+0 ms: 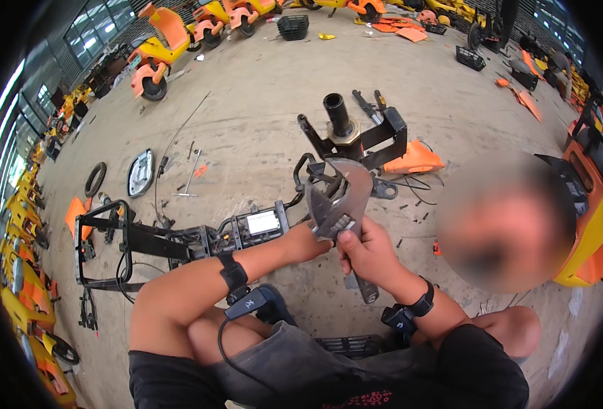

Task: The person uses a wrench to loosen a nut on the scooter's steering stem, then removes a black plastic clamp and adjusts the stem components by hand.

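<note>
My right hand (371, 253) is closed round the handle of a large adjustable wrench (349, 194), its thumb up near the adjusting screw. The wrench's broad jaw points up and away from me, in front of a stripped black scooter frame (155, 242). Behind the jaw stands the frame's upright steering tube (337, 116), with a brass-coloured nut (344, 133) round it. From this angle the jaw appears below the nut, not round it. My left hand (309, 243) is beside the wrench head, its fingers largely hidden; I cannot tell what they touch.
Long-handled tools (368, 107) and an orange panel (414, 158) lie beyond the frame. At left are a T-handle wrench (192, 174), a silver-rimmed part (140, 173) and a black ring (95, 179). Yellow-orange scooters (157, 51) stand around. A blurred patch covers part of the right side.
</note>
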`<state>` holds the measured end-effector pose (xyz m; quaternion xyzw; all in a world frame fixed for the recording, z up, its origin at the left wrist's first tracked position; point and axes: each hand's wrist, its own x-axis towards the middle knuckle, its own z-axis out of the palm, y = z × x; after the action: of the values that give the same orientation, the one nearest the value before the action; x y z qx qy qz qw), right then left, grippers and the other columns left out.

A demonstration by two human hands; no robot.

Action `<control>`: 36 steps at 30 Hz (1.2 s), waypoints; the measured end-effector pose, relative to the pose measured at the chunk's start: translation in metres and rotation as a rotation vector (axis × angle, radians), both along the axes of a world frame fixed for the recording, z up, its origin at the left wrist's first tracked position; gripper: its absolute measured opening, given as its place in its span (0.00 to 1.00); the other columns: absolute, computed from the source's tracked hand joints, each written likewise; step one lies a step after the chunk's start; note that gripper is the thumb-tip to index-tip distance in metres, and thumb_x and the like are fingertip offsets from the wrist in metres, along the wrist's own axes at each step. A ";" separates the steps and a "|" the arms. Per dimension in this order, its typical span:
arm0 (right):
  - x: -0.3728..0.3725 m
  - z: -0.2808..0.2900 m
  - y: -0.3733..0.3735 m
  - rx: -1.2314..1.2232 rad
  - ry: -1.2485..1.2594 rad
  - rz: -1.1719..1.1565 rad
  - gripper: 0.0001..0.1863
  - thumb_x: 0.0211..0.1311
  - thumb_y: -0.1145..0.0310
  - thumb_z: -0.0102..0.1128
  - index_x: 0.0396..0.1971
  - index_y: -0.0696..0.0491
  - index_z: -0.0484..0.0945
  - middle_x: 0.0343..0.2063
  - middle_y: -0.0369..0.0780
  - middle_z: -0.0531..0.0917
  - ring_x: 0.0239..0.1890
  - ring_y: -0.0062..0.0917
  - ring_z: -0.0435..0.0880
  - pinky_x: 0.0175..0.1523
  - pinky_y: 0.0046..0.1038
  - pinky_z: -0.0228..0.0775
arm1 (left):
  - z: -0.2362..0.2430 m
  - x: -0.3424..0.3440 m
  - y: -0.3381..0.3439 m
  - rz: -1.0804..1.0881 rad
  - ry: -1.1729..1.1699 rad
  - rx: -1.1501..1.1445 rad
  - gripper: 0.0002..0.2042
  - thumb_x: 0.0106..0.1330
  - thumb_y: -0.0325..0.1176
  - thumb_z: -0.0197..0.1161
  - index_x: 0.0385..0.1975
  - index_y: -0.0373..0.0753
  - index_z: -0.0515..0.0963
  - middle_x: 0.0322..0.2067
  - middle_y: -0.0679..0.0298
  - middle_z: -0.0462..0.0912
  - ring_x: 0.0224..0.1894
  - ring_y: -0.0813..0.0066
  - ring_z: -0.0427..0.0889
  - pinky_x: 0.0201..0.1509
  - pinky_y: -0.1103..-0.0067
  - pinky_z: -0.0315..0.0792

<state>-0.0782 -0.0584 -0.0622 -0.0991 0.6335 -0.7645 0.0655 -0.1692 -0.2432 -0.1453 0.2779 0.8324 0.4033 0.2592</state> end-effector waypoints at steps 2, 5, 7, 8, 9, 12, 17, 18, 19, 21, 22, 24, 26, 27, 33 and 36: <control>-0.001 -0.009 0.006 0.017 -0.063 -0.039 0.13 0.75 0.60 0.55 0.38 0.56 0.71 0.21 0.34 0.76 0.15 0.17 0.75 0.20 0.21 0.68 | 0.026 0.005 0.003 0.125 -0.039 -0.206 0.24 0.64 0.37 0.65 0.57 0.34 0.72 0.50 0.50 0.81 0.54 0.56 0.81 0.57 0.68 0.75; -0.004 -0.027 0.015 -0.007 -0.084 -0.147 0.16 0.77 0.57 0.49 0.41 0.56 0.69 0.20 0.37 0.75 0.13 0.19 0.73 0.18 0.21 0.66 | 0.013 0.009 -0.007 0.244 -0.083 -0.226 0.30 0.62 0.40 0.65 0.62 0.33 0.68 0.53 0.49 0.80 0.56 0.53 0.80 0.60 0.68 0.73; -0.003 -0.034 0.017 -0.026 -0.086 -0.205 0.16 0.78 0.56 0.47 0.40 0.56 0.68 0.19 0.37 0.74 0.12 0.20 0.73 0.17 0.22 0.64 | 0.010 0.007 -0.012 0.251 -0.077 -0.245 0.30 0.61 0.40 0.65 0.62 0.31 0.68 0.53 0.47 0.80 0.57 0.56 0.80 0.61 0.70 0.73; -0.005 -0.038 0.020 -0.015 -0.064 -0.239 0.16 0.78 0.57 0.47 0.39 0.56 0.67 0.19 0.37 0.74 0.11 0.20 0.73 0.17 0.22 0.64 | 0.012 0.006 -0.011 0.246 -0.072 -0.243 0.30 0.61 0.40 0.65 0.62 0.33 0.69 0.53 0.47 0.80 0.57 0.55 0.80 0.61 0.70 0.73; -0.005 -0.042 0.022 -0.004 -0.042 -0.273 0.16 0.78 0.57 0.47 0.39 0.56 0.67 0.18 0.37 0.74 0.11 0.20 0.73 0.17 0.22 0.64 | 0.011 0.005 -0.010 0.229 -0.060 -0.247 0.30 0.61 0.40 0.65 0.62 0.33 0.69 0.53 0.47 0.81 0.57 0.55 0.80 0.61 0.70 0.73; -0.003 -0.059 0.017 0.044 -0.047 -0.346 0.16 0.78 0.57 0.47 0.36 0.56 0.66 0.18 0.37 0.74 0.12 0.20 0.73 0.17 0.22 0.65 | -0.002 -0.001 -0.012 0.152 0.019 -0.247 0.29 0.60 0.40 0.64 0.62 0.38 0.69 0.52 0.49 0.81 0.54 0.49 0.80 0.58 0.65 0.74; 0.002 -0.085 0.019 -0.024 -0.091 -0.314 0.15 0.76 0.58 0.52 0.39 0.57 0.70 0.20 0.35 0.75 0.14 0.18 0.75 0.20 0.22 0.66 | 0.003 -0.010 -0.014 0.117 0.098 -0.256 0.29 0.60 0.40 0.63 0.62 0.38 0.69 0.49 0.45 0.82 0.52 0.46 0.81 0.56 0.63 0.74; 0.002 -0.086 0.018 -0.026 -0.072 -0.304 0.16 0.75 0.58 0.53 0.39 0.57 0.70 0.19 0.35 0.75 0.14 0.18 0.74 0.19 0.22 0.66 | 0.007 -0.011 -0.014 0.118 0.102 -0.260 0.28 0.60 0.39 0.63 0.61 0.38 0.70 0.49 0.45 0.82 0.52 0.46 0.81 0.56 0.63 0.74; -0.003 -0.085 0.020 0.023 -0.035 -0.293 0.15 0.76 0.58 0.52 0.39 0.57 0.70 0.19 0.35 0.75 0.13 0.18 0.74 0.19 0.22 0.66 | 0.011 -0.013 -0.014 0.118 0.106 -0.263 0.28 0.60 0.39 0.62 0.61 0.38 0.70 0.49 0.45 0.82 0.52 0.46 0.81 0.56 0.63 0.74; -0.005 -0.074 0.020 0.117 0.003 -0.268 0.14 0.77 0.59 0.50 0.39 0.56 0.69 0.19 0.35 0.74 0.13 0.19 0.73 0.19 0.22 0.65 | 0.009 -0.015 -0.019 0.133 0.143 -0.275 0.25 0.61 0.39 0.62 0.58 0.37 0.72 0.45 0.45 0.83 0.50 0.46 0.82 0.54 0.63 0.75; -0.006 -0.062 0.019 0.083 0.055 -0.282 0.15 0.77 0.58 0.50 0.37 0.56 0.68 0.19 0.35 0.74 0.13 0.19 0.73 0.18 0.22 0.65 | 0.009 -0.020 -0.020 0.128 0.153 -0.282 0.25 0.61 0.40 0.63 0.57 0.36 0.72 0.45 0.45 0.84 0.50 0.46 0.82 0.54 0.63 0.75; -0.013 -0.037 0.014 0.131 0.062 -0.278 0.17 0.76 0.56 0.52 0.36 0.56 0.68 0.18 0.35 0.74 0.13 0.19 0.73 0.18 0.22 0.65 | 0.003 -0.022 -0.029 0.138 0.157 -0.306 0.24 0.61 0.40 0.63 0.55 0.35 0.73 0.43 0.44 0.84 0.48 0.46 0.83 0.52 0.62 0.76; -0.017 -0.003 0.008 0.180 0.003 -0.228 0.18 0.76 0.55 0.52 0.34 0.57 0.68 0.18 0.35 0.74 0.12 0.19 0.73 0.18 0.22 0.65 | -0.009 -0.020 -0.040 0.171 0.128 -0.354 0.24 0.62 0.40 0.63 0.55 0.34 0.73 0.43 0.45 0.84 0.48 0.46 0.83 0.52 0.62 0.76; -0.018 0.002 0.008 0.170 -0.036 -0.220 0.19 0.76 0.55 0.53 0.34 0.57 0.68 0.18 0.35 0.74 0.12 0.19 0.73 0.18 0.22 0.64 | -0.009 -0.021 -0.043 0.175 0.121 -0.356 0.24 0.63 0.41 0.63 0.55 0.34 0.73 0.43 0.45 0.84 0.48 0.46 0.83 0.52 0.62 0.76; -0.010 -0.030 0.021 0.026 -0.088 -0.222 0.17 0.74 0.56 0.55 0.35 0.57 0.71 0.16 0.34 0.74 0.12 0.16 0.72 0.18 0.23 0.65 | -0.005 -0.019 -0.039 0.108 0.128 -0.399 0.24 0.64 0.40 0.62 0.57 0.34 0.72 0.45 0.46 0.83 0.49 0.47 0.82 0.55 0.64 0.75; -0.011 -0.038 0.023 0.075 -0.107 -0.228 0.18 0.75 0.54 0.54 0.37 0.57 0.71 0.17 0.33 0.74 0.13 0.16 0.72 0.18 0.22 0.64 | 0.006 -0.021 -0.036 0.115 0.176 -0.393 0.21 0.63 0.39 0.63 0.53 0.35 0.76 0.47 0.48 0.83 0.51 0.49 0.81 0.56 0.64 0.75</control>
<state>-0.0892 -0.0356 -0.1001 0.0170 0.6644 -0.7470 0.0155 -0.1897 -0.2791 -0.1396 0.2084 0.9289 0.2216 0.2111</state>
